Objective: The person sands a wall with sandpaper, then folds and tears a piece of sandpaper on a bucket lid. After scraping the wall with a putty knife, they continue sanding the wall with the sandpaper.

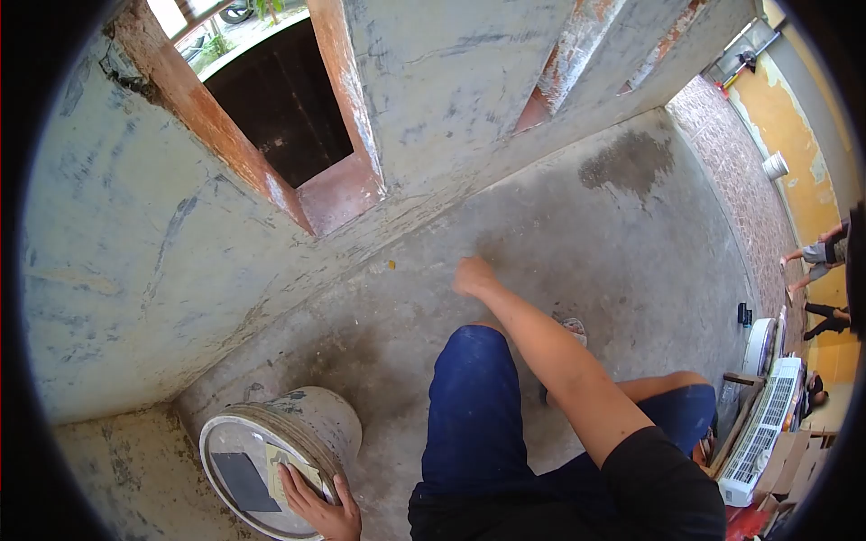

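My left hand lies on the lid of a pale bucket at the lower left, its fingers apart. Under its fingertips is a yellowish sheet; a dark grey square sheet lies beside it on the lid. My right hand is closed, above the concrete floor in the middle of the view, in front of my knee. Whatever its fingers hold, if anything, is hidden.
A scuffed wall with openings runs along the left and top. A dark wet patch marks the floor. On the right are a white slatted unit, cardboard, a small white bucket and people's legs.
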A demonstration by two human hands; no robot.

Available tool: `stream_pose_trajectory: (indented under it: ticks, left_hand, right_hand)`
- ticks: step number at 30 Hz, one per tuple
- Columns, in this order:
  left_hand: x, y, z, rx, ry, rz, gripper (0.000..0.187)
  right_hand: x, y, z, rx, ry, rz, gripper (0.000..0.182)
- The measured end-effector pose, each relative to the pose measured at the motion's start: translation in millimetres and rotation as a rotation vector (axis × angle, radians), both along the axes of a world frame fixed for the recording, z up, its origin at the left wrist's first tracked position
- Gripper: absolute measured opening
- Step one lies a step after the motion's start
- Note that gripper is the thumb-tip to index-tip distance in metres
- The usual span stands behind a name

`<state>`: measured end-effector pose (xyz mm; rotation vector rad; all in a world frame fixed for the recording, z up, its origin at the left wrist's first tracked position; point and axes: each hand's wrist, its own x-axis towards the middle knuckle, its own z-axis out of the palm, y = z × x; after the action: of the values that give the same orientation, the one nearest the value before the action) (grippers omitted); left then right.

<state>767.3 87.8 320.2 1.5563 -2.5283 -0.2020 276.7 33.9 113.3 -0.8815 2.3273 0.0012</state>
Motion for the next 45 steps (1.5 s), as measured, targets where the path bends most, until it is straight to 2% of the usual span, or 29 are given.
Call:
stream_pose_trajectory:
  ticks: [5,7,14,16,21,23,24,26,29,30,31,33,36,38,41,43,44,45]
  left_hand:
    - [4,2,-1,0.026,0.09,0.038,0.074]
    - [11,5,-9,-0.06,0.111,0.033,0.074]
    - [9,11,-11,-0.084,-0.015,0.096,0.075]
    - [14,13,-18,-0.147,0.045,0.111,0.074]
    - [7,25,-23,-0.36,-0.083,0.085,0.07]
    - [-13,31,-30,-0.515,0.136,-0.008,0.06]
    - [-44,27,-34,-0.52,0.34,0.032,0.048]
    - [-102,11,-61,-0.456,0.655,0.021,0.044]
    - [-205,-44,-72,-0.397,0.705,-0.078,0.037]
    - [-238,-67,-83,-0.387,0.754,-0.079,0.038]
    - [-264,-92,-90,-0.354,0.765,-0.135,0.04]
    - [-310,-141,-100,-0.388,0.721,-0.228,0.044]
    - [-345,-190,-116,-0.356,0.639,-0.272,0.047]
    - [-350,-210,-133,-0.387,0.426,-0.288,0.048]
    - [-347,-226,-159,-0.49,0.279,-0.313,0.048]
    - [-351,-225,-161,-0.504,0.267,-0.3,0.048]
    - [-351,-224,-162,-0.519,0.26,-0.282,0.047]
    - [-352,-224,-165,-0.516,0.255,-0.278,0.047]
  right_hand:
    - [10,-4,0,-0.005,-0.002,-0.041,0.029]
    - [21,-7,2,-0.003,0.012,0.008,0.028]
    - [61,-32,-22,-0.073,0.056,0.075,0.025]
    - [66,-39,-29,-0.054,0.053,0.122,0.025]
    - [66,-48,-37,-0.013,0.055,0.183,0.024]
    - [60,-40,-36,-0.008,0.066,0.208,0.025]
    - [52,-39,-29,-0.01,0.06,0.178,0.025]
    - [29,-32,-15,-0.015,0.063,0.155,0.027]
    - [-1,-12,3,0.034,0.07,0.168,0.026]
    - [-10,-5,8,0.06,0.003,0.082,0.023]
    - [-15,3,11,0.089,-0.069,-0.004,0.021]
    - [-23,15,12,0.068,-0.053,-0.043,0.018]
    - [-37,31,-5,0.048,-0.094,-0.147,0.016]
    - [-41,34,-11,0.045,-0.144,-0.204,0.016]
    - [-44,32,-13,0.108,-0.223,-0.119,0.018]
    - [-40,24,-16,-0.106,0.126,0.125,0.019]
    - [-45,18,-15,-0.117,0.084,0.123,0.02]
    - [-47,5,16,-0.13,0.045,0.125,0.022]
